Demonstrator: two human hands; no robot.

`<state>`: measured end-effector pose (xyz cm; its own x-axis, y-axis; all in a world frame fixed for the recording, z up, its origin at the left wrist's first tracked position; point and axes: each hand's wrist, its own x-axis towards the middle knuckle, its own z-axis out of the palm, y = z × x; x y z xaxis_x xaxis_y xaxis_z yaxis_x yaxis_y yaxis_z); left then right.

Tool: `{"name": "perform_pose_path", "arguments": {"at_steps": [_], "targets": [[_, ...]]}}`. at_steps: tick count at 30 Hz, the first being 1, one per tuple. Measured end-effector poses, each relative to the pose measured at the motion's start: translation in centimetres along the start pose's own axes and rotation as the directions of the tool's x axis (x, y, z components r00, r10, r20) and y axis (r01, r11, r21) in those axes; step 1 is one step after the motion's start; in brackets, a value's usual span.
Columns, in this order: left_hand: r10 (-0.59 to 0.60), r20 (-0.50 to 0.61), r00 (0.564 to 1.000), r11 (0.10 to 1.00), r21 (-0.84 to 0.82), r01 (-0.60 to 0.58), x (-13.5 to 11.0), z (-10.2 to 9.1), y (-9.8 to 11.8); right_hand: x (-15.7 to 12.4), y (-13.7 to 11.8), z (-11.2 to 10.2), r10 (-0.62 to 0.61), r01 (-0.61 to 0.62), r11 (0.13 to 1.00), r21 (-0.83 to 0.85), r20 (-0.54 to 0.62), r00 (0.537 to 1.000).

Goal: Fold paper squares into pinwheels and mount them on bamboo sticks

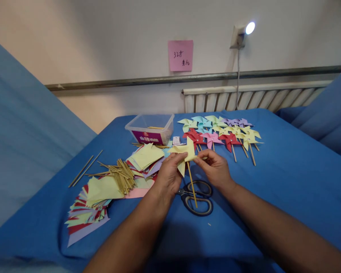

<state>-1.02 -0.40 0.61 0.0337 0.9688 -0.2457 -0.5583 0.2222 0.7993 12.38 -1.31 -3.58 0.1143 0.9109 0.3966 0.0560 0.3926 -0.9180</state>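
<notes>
A pale yellow paper pinwheel [190, 151] on a thin wooden stick [192, 185] is held up over the blue cloth. My left hand [169, 171] grips its paper blades from the left, with the thumb on the front. My right hand [214, 167] pinches the right-hand blade tip between thumb and fingers. Below the pinwheel, black-handled scissors [202, 210] lie on the cloth, their blades partly hidden behind my left hand. Finished pinwheels [213, 139] in several colours lie in rows at the back right.
Coloured paper stacks [102, 191] and a bundle of wooden sticks [123, 177] lie on the left. Behind them stands a clear plastic box [150, 125] with sticks inside, and a small white box [176, 140] is beside it. A radiator [258, 99] lines the wall.
</notes>
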Motion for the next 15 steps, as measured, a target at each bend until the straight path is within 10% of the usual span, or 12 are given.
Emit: {"name": "perform_pose_path", "arguments": {"at_steps": [15], "targets": [[-0.068, 0.045, 0.997, 0.998, -0.001, 0.068, -0.4, 0.3, 0.5, 0.4, -1.1, -0.3, 0.156, -0.141, 0.972, 0.188, -0.065, 0.986]]}}
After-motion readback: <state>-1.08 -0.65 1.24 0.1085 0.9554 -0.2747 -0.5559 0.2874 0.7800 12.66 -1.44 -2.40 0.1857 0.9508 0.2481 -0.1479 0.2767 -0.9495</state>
